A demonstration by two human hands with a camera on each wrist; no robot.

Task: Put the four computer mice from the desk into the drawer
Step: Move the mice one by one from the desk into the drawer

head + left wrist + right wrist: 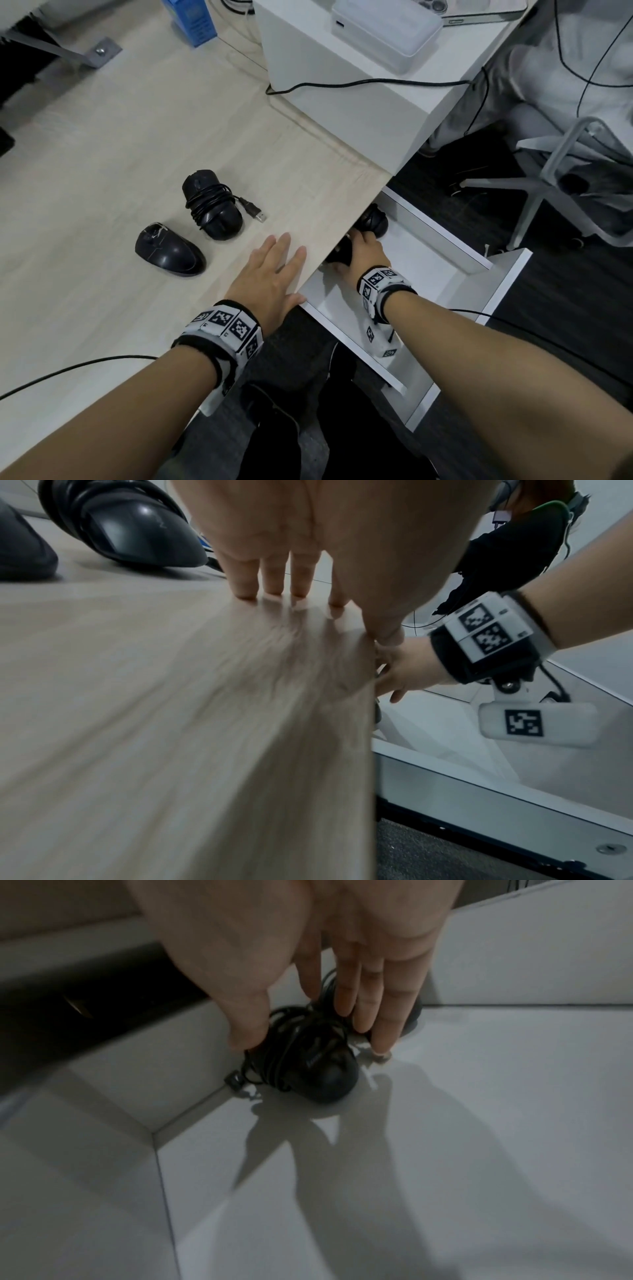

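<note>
Two black mice lie on the wooden desk (pixel 102 137): one with its cord wrapped round it (pixel 212 205), one bare (pixel 169 248). My left hand (pixel 270 270) rests flat on the desk edge, fingers straight, holding nothing. The white drawer (pixel 442 233) stands open below the desk edge. Inside it my right hand (pixel 363 246) holds a cord-wrapped black mouse (pixel 325 1074) between thumb and fingers, and the mouse sits on the drawer floor (pixel 479 1096) by the left wall. Another black mouse (pixel 375 219) lies just beyond it, partly hidden by my fingers.
A white shelf unit (pixel 342 113) with a white box (pixel 383 27) and a black cable (pixel 359 82) stands at the desk's far right. A blue carton (pixel 191 20) is at the back. A chair base (pixel 548 178) stands on the dark floor to the right.
</note>
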